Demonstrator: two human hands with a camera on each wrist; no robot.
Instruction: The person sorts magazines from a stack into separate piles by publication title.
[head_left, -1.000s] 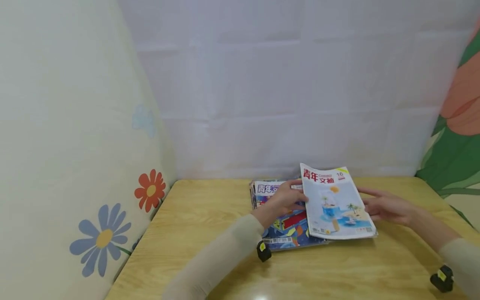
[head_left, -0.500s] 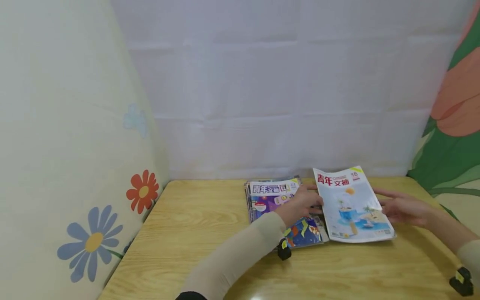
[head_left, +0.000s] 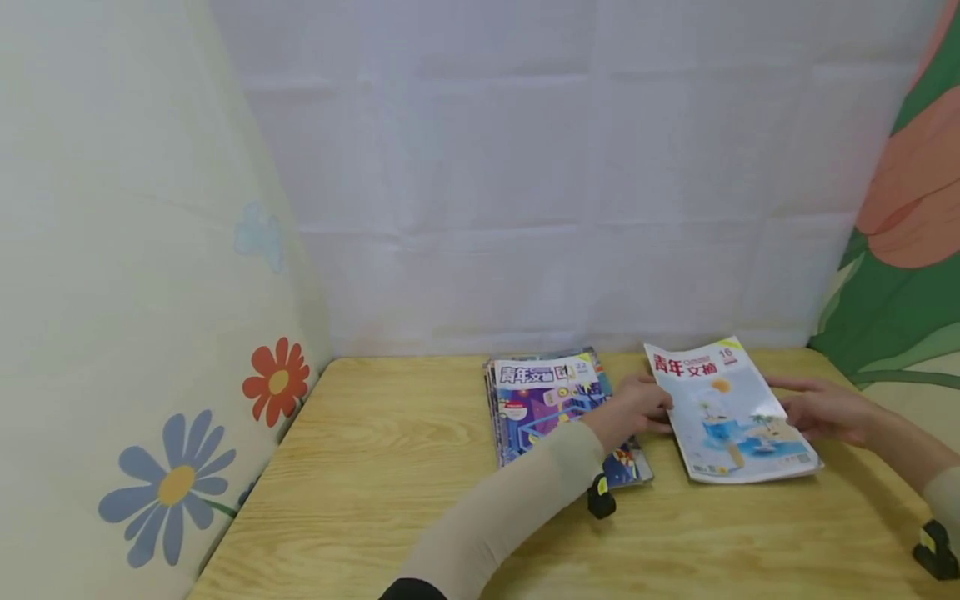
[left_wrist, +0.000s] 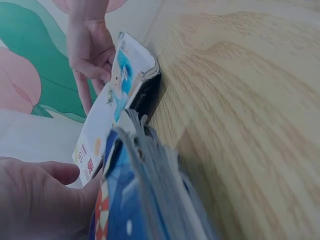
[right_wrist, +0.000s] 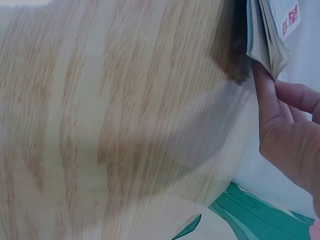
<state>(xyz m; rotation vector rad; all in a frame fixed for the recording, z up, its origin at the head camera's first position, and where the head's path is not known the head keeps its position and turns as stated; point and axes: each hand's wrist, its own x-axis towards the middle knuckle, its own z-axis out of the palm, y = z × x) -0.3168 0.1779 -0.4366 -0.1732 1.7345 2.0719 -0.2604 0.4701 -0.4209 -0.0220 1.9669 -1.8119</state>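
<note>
A white magazine (head_left: 720,421) with red lettering and a beach picture on its cover lies between my two hands, right of the stack. My left hand (head_left: 630,408) pinches its left edge, thumb on the cover. At its right edge my right hand (head_left: 828,410) grips it, and the right wrist view has the fingers (right_wrist: 266,95) at the corner of the pages (right_wrist: 262,45). Beneath my left forearm is a stack of magazines (head_left: 536,396) with a purple and blue cover on top. Its page edges (left_wrist: 160,185) fill the foreground of the left wrist view.
The wooden table (head_left: 390,442) extends left and in front of the magazines. A white cloth backdrop (head_left: 465,208) hangs along its back edge. Flower-painted walls stand at the left (head_left: 150,317) and right (head_left: 900,317).
Both hands have carried the white magazine rightward off the stack, from overlapping it to beside it. More of the purple cover now shows. The view has shifted slightly.
</note>
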